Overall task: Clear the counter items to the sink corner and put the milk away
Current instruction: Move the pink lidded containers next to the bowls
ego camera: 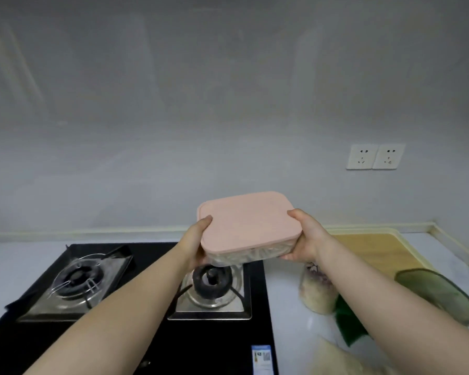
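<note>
Clutter lies nearest me on the counter (284, 307), right of the gas hob (157, 255): a jar of grains (317, 290) and a blurred green oval dish (439, 293). I judge a low sweep rightwards would clip them. Above the hob's right burner (213, 280), my left hand (198, 239) and right hand (303, 236) each grip one end of the pink-lidded container (247, 220), thumbs on the lid, touching nothing else. Beyond, a wooden cutting board (374, 250) lies along the counter's back edge. I see no milk and no sink.
</note>
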